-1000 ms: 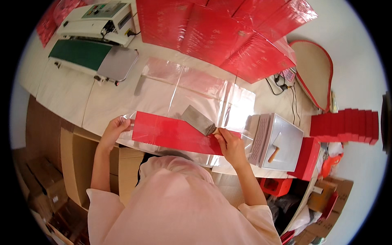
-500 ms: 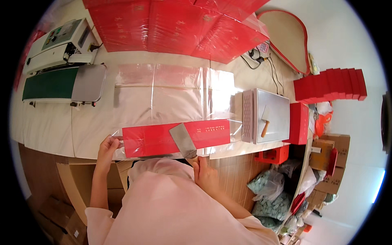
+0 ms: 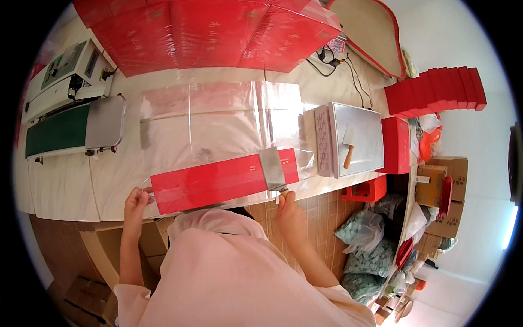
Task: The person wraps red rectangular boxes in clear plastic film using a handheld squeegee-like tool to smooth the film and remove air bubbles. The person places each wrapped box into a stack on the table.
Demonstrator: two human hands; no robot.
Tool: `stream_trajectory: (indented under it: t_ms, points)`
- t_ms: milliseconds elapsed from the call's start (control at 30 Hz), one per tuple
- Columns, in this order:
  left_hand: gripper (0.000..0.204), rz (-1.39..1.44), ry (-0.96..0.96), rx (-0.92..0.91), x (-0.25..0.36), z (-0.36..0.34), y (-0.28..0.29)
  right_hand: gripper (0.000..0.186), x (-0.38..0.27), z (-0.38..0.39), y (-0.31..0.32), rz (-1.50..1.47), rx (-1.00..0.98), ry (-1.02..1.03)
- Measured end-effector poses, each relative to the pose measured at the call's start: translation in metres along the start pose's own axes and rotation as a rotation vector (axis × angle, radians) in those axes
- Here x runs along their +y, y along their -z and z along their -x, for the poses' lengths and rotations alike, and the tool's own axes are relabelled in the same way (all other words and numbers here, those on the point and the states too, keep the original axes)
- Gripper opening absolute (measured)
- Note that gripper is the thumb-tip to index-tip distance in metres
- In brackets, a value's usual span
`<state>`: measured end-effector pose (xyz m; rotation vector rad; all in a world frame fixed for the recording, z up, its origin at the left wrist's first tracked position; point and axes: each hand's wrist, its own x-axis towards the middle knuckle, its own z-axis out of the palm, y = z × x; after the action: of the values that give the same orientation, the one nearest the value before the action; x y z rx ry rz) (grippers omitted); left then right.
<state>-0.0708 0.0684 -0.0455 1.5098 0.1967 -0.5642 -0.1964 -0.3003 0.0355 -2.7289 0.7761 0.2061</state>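
Note:
A long flat red box (image 3: 210, 182) lies slightly slanted along the table's near edge, with clear plastic film around it. My left hand (image 3: 135, 200) is closed at the box's left end and pinches the loose film there. In my right hand (image 3: 290, 211) is a scraper, gripped by its handle at the near edge. Its wide metal scraper blade (image 3: 271, 168) lies across the box near the right end. Beyond the box a sheet of clear film (image 3: 218, 131) is spread over the table.
Right of the film stands a white device with a metal plate (image 3: 365, 141), bearing a wooden-handled scraper (image 3: 348, 152). Large film-wrapped red packages (image 3: 212, 35) stand at the back. A machine with a green belt (image 3: 57, 131) occupies the left. Red boxes (image 3: 436, 92) are lined up far right.
My right hand and the scraper have moved right along the box, toward its right end. The box is more slanted, its left end nearer me. My left hand stays at that end.

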Motion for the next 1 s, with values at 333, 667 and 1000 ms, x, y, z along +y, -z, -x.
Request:
stream_trajectory:
  t_ms: [333, 667, 1000]
  points:
    - [0.027, 0.009, 0.003, 0.032, 0.0, 0.002, -0.005, 0.026, 0.035, -0.016, 0.002, 0.112, 0.117, 0.023]
    - [0.027, 0.008, -0.024, 0.062, -0.002, 0.002, -0.006, 0.027, 0.049, -0.02, 0.007, 0.102, 0.135, 0.011]
    - [0.024, 0.005, -0.004, 0.117, 0.005, 0.006, -0.013, 0.024, 0.099, -0.029, 0.02, -0.332, 0.074, 0.066]
